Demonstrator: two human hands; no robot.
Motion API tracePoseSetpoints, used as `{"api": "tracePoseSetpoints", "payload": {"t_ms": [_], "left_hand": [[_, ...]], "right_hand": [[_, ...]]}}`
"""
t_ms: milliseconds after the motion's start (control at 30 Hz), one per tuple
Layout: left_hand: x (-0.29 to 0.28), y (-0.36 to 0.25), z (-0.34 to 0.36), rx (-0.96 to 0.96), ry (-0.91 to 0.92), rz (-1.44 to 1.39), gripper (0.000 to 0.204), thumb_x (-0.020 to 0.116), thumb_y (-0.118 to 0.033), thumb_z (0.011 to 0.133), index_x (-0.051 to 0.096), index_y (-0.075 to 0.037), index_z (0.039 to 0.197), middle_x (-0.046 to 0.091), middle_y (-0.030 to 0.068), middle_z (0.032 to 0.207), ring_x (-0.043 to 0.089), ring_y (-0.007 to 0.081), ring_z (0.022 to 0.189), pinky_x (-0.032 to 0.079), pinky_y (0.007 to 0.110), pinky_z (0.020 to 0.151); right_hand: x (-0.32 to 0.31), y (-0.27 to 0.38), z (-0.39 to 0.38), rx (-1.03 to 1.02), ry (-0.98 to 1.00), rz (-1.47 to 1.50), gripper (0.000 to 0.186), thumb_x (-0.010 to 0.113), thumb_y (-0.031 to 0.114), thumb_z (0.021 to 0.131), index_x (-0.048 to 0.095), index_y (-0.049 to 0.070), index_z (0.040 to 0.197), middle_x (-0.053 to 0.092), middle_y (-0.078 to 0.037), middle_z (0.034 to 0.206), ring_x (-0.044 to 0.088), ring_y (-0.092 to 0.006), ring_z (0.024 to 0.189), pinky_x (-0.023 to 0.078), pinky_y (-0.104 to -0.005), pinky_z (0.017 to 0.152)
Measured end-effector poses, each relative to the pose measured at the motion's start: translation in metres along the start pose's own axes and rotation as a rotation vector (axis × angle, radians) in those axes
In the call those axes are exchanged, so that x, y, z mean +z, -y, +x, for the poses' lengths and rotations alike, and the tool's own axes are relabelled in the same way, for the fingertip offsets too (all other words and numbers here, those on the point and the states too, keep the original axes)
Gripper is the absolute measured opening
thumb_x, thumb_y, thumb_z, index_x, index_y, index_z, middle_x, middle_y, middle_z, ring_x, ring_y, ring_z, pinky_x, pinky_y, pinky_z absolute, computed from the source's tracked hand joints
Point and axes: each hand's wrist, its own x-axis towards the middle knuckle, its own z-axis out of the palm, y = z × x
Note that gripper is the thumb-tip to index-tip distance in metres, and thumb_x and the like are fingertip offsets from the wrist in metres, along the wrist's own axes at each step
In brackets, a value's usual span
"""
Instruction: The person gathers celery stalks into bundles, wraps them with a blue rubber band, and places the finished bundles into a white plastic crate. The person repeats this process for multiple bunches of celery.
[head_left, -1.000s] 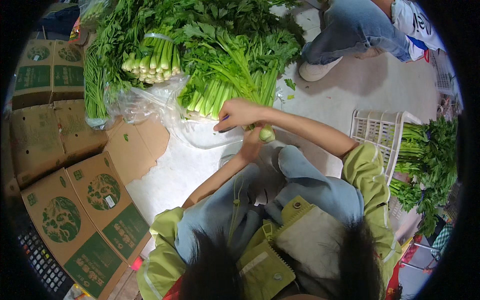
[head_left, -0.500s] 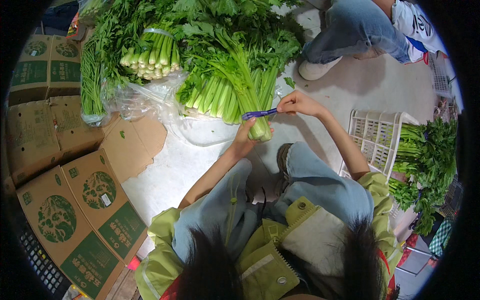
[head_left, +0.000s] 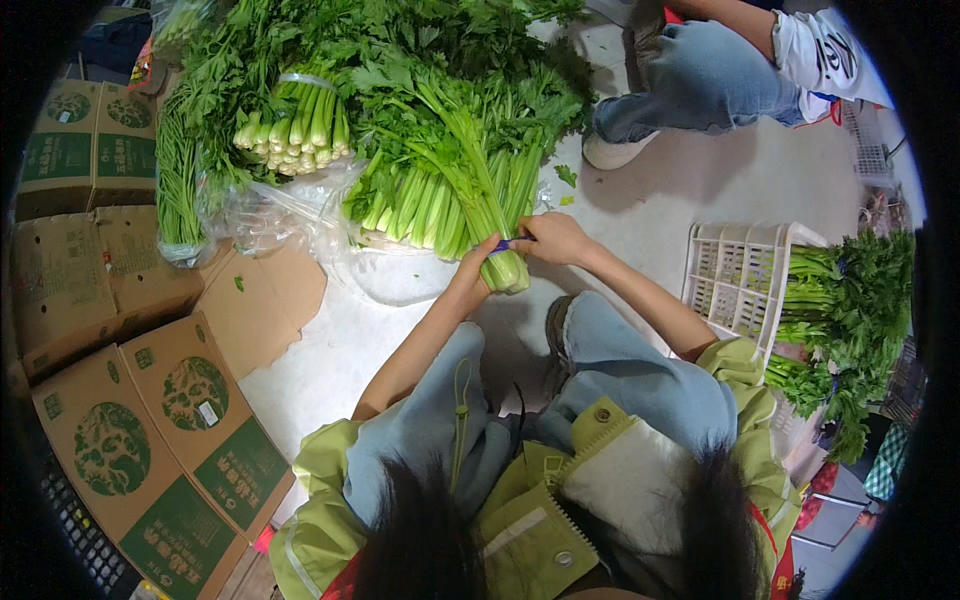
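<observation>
Wrapped round the lower stalks of a celery bunch (head_left: 508, 272) is my left hand (head_left: 474, 267), closed, its thumb near a purple tie strap (head_left: 502, 246). The strap crosses the stalks just above their pale base. My right hand (head_left: 553, 239) is closed in a pinch at the strap's right side, close against the bunch; its fingertips are partly hidden. The leafy end of this bunch points away from me, over a pile of loose celery (head_left: 425, 205) on the floor.
A tied celery bundle (head_left: 300, 125) lies far left beside long green beans (head_left: 180, 200) in plastic. Cardboard boxes (head_left: 110, 440) stack along the left. On the right, a white crate (head_left: 735, 280) holds celery. Another person's jeans-covered leg (head_left: 700, 85) is at the far right.
My right hand has moved in left and slightly down to the bunch, and the strap, earlier stretched out to the right, now lies round the stalks. The other person's leg has shifted slightly.
</observation>
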Motion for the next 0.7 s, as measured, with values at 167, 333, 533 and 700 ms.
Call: {"api": "tracePoseSetpoints", "payload": {"t_ms": [167, 333, 533, 700], "left_hand": [[-0.009, 0.004, 0.004, 0.085, -0.104, 0.222, 0.042, 0.055, -0.027, 0.09, 0.052, 0.003, 0.119, 0.062, 0.0139, 0.106, 0.064, 0.0249, 0.094, 0.052, 0.038, 0.083], [-0.002, -0.006, -0.015, -0.023, -0.026, 0.139, 0.052, 0.049, -0.034, 0.089, 0.05, 0.007, 0.122, 0.062, 0.0177, 0.112, 0.064, 0.0294, 0.098, 0.051, 0.04, 0.086], [0.019, -0.019, -0.03, 0.017, 0.205, 0.038, 0.074, 0.042, -0.053, 0.083, 0.048, 0.008, 0.125, 0.06, 0.0217, 0.115, 0.061, 0.0354, 0.102, 0.047, 0.044, 0.092], [0.02, -0.027, -0.038, -0.022, 0.135, 0.021, 0.077, 0.043, -0.054, 0.082, 0.046, 0.008, 0.128, 0.059, 0.0221, 0.118, 0.061, 0.0363, 0.102, 0.047, 0.045, 0.092]], "right_hand": [[0.011, -0.015, -0.001, 0.13, 0.035, 0.38, 0.047, 0.071, 0.053, 0.075, 0.063, 0.006, 0.073, 0.062, -0.012, 0.065, 0.061, -0.0254, 0.064, 0.046, -0.0388, 0.059], [0.003, -0.021, 0.003, 0.069, 0.095, 0.436, 0.044, 0.07, 0.051, 0.077, 0.07, 0.008, 0.074, 0.061, -0.008, 0.061, 0.054, -0.0187, 0.055, 0.042, -0.0342, 0.053], [-0.014, -0.019, -0.009, 0.047, 0.427, 0.732, 0.03, 0.063, 0.036, 0.09, 0.073, 0.007, 0.09, 0.055, 0.002, 0.056, 0.038, -0.0046, 0.051, 0.032, -0.0249, 0.048], [-0.021, -0.026, -0.011, 0.09, 0.501, 1.032, 0.037, 0.055, 0.038, 0.095, 0.069, 0.004, 0.106, 0.041, 0.008, 0.056, 0.033, -0.0035, 0.052, 0.026, -0.0219, 0.048]]}}
